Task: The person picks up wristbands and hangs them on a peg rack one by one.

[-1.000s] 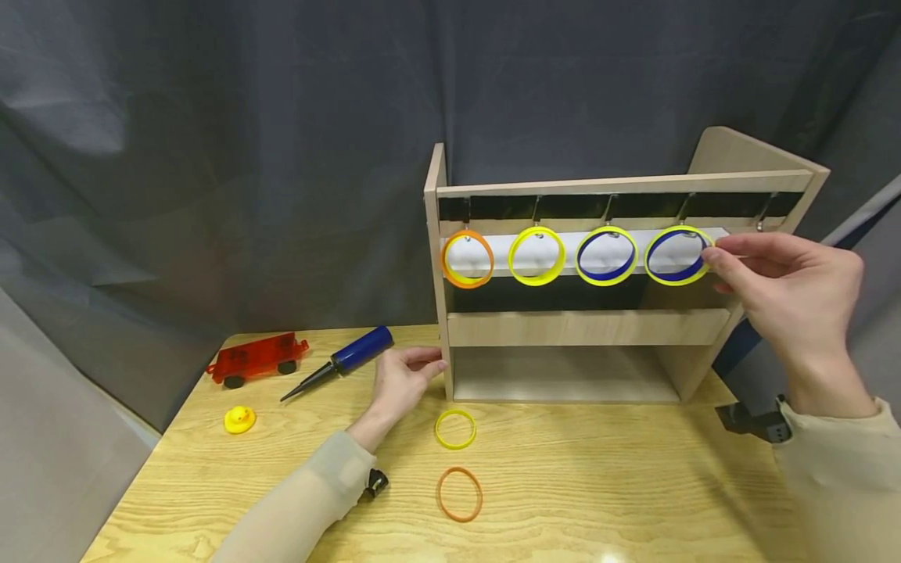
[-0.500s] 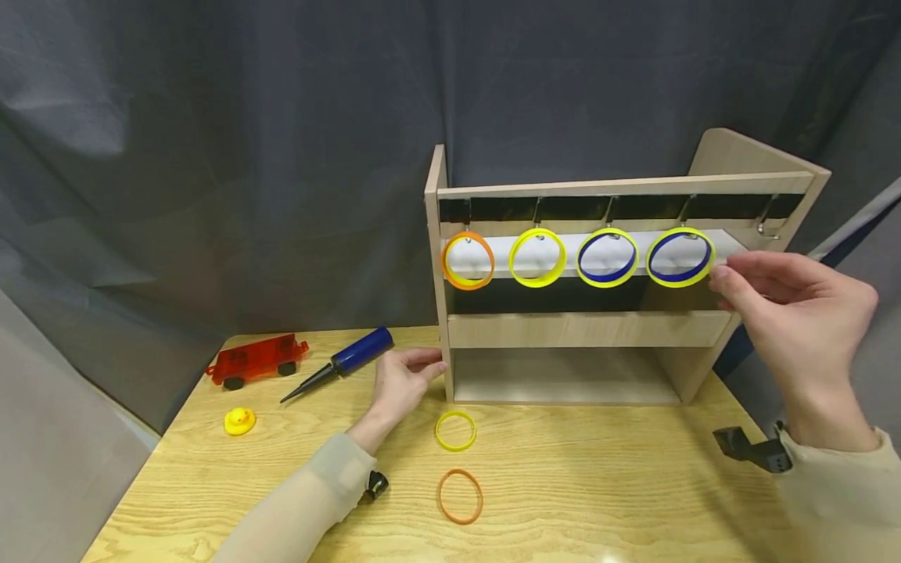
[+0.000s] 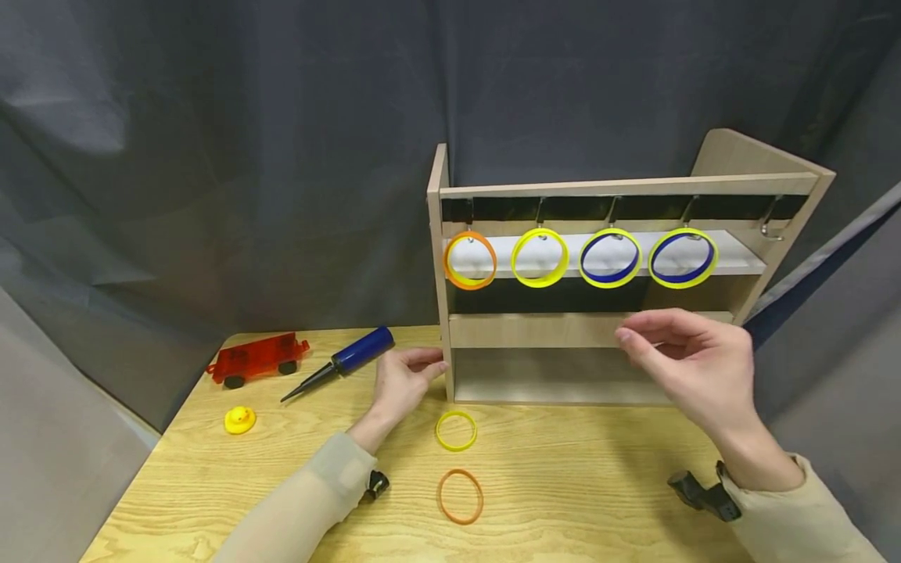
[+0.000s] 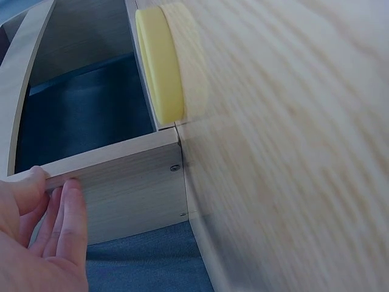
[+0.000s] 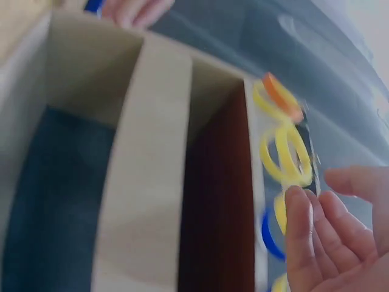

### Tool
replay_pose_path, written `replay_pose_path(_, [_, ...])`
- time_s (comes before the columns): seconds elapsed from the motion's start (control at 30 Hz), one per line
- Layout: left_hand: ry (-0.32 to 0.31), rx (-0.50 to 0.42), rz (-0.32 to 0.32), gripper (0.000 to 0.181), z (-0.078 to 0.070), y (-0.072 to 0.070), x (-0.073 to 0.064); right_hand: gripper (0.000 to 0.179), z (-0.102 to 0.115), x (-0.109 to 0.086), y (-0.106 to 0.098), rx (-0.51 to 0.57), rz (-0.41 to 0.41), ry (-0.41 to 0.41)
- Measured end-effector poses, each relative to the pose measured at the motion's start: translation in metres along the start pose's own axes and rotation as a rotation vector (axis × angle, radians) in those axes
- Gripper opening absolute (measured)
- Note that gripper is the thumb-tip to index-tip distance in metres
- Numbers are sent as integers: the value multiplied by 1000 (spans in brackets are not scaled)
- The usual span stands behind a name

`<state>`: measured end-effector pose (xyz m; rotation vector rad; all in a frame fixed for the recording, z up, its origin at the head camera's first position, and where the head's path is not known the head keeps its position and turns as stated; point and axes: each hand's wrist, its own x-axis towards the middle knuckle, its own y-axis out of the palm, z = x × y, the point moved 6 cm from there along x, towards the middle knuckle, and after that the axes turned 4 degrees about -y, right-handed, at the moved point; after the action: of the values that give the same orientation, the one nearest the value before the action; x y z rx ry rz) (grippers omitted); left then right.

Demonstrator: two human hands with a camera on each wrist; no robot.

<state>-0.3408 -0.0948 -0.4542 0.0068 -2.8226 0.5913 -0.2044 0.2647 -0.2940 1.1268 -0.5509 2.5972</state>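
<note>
My left hand [image 3: 404, 383] grips the front edge of the left side panel of a wooden shelf rack [image 3: 591, 330], thumb and fingers [image 4: 72, 213] pressing the board. In front of the rack, my right hand [image 3: 697, 371] hovers with loosely bent fingers and nothing between them. Along the rack's top bar, rings hang from hooks: an orange and yellow ring pair [image 3: 448, 262], a yellow ring [image 3: 561, 270] and two blue and yellow ring pairs, the outer one [image 3: 681, 284] at the right. The rightmost hook [image 3: 769, 231] carries no ring.
A yellow ring [image 3: 456, 448] and an orange ring [image 3: 481, 500] lie flat on the wooden table [image 3: 563, 500]. Left of the rack are a blue hand pump [image 3: 362, 349], a red toy wagon [image 3: 255, 358] and a yellow rubber duck [image 3: 239, 420]. Grey curtains stand behind.
My right hand has let go of the right-hand blue and yellow rings and moved left and down, away from them. The left hand has stayed on the panel.
</note>
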Motion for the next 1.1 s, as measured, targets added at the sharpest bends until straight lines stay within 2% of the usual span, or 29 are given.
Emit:
replay_pose_path(0.13, [-1, -4, 0, 22, 0, 1, 0, 19, -1, -14, 28, -5, 144, 31])
replay_pose_path(0.3, [1, -12, 8, 22, -1, 1, 0, 18, -7, -29, 62, -32, 302, 29])
replay_pose_path(0.47, [-6, -8, 7, 21, 0, 1, 0, 13, -18, -45, 99, -4, 484, 24])
replay_pose_path(0.7, [-14, -3, 6, 22, 1, 1, 0, 9, -38, -71, 147, 59, 749, 100])
replay_pose_path(0.9, [-14, -6, 5, 22, 0, 0, -1, 9, -47, -92, 176, 99, 902, 129])
replay_pose_path(1.1, [-9, -5, 6, 21, -1, 1, -1, 15, -58, -107, 196, 51, 997, 174])
